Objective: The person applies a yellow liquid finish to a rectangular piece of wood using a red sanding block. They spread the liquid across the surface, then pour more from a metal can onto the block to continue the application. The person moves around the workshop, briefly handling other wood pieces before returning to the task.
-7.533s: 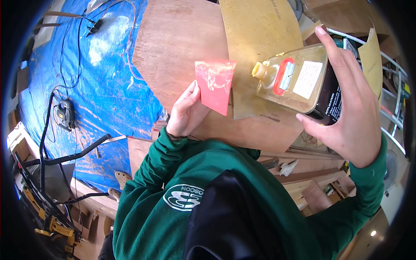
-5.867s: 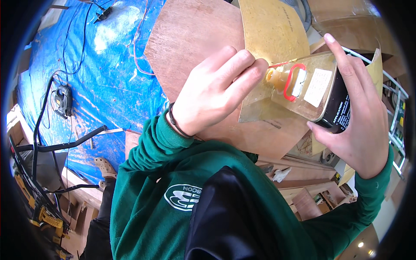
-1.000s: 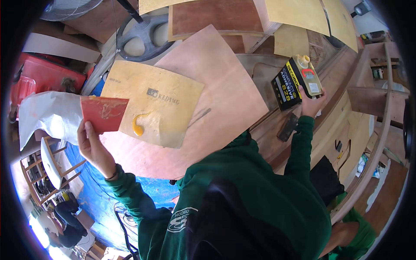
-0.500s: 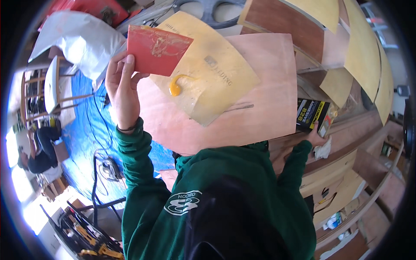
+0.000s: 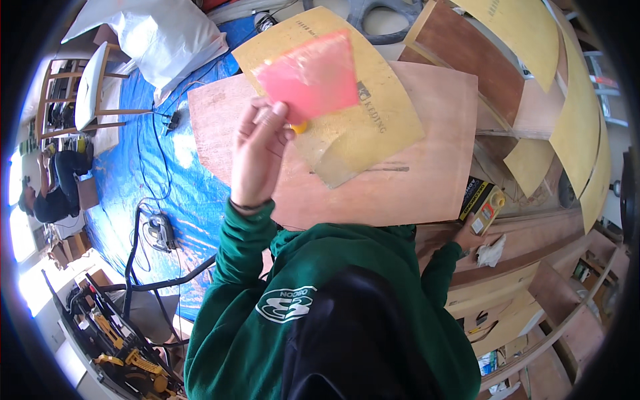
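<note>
My left hand (image 5: 260, 153) grips a flat red square (image 5: 313, 70) by a lower corner, smeared on its face. It is over a yellow sheet (image 5: 393, 127), partly hiding an orange-yellow blob (image 5: 299, 128) on that sheet. The sheet lies on a larger pale plywood panel (image 5: 440, 133). At the right, low beside the panel, a black-and-yellow rectangular tin (image 5: 483, 200) has a spout and red handle. My right hand (image 5: 465, 235) grips its near side, fingers partly hidden. A crumpled white rag (image 5: 490, 252) lies just beyond that hand.
A blue tarp (image 5: 120, 213) with cables and a jigsaw (image 5: 157, 232) spreads left. A person (image 5: 57, 187) is at the far left near a chair (image 5: 87, 87). Plywood pieces (image 5: 460, 53) stand upper right; black-and-yellow tools (image 5: 120, 333) lie lower left.
The tin, held up beside the red square earlier, is now low at the right. A glue blob has appeared on the yellow sheet. The red square has since moved over it; the view has turned.
</note>
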{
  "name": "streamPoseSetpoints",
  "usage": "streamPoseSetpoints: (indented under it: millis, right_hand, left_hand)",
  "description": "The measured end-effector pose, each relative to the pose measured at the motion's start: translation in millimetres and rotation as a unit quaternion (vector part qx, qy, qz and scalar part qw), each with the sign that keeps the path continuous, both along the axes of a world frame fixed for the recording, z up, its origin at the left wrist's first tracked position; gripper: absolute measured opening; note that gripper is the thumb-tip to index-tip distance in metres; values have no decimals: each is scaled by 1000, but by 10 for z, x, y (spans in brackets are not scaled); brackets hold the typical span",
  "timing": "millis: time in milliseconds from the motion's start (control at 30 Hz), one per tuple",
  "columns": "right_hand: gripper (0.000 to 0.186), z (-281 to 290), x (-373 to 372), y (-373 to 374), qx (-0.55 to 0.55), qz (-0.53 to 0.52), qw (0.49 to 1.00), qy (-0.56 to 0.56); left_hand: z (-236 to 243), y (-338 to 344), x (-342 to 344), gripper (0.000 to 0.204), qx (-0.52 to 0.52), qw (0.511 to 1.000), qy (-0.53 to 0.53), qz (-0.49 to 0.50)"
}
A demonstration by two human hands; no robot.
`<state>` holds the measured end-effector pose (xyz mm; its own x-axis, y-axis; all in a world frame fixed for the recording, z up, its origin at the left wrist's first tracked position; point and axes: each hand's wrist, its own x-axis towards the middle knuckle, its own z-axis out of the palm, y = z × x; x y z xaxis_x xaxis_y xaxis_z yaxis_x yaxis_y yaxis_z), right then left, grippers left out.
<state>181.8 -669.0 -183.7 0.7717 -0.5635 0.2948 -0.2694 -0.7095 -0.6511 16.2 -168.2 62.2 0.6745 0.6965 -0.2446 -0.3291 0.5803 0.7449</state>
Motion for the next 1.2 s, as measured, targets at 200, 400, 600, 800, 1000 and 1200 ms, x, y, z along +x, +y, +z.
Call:
streamPoseSetpoints:
  millis: [200,400,600,800,1000,1200]
  right_hand:
    - [23,1364,10,1117,70,118,971,-196]
    - [34,2167,-572,3048,506,559,627,199]
    - [29,2345,-259,3342,468,504,719,101]
    - [27,2316,386,2858,-66,636,766,64]
    - [26,2336,160,3098,-91,632,762,109]
    - [20,2150,89,3263,-138,646,748,57]
  left_hand:
    - [-121,-667,-47,8,-38,999,31,16]
    - [-281,-989,109,7,-22,999,38,-5]
    - [-482,-688,-104,9,311,924,223,11]
    - [-644,168,-330,14,283,907,312,17]
    - [-684,359,-227,17,293,894,334,-49]
    - [-616,454,-211,27,500,715,488,-23]
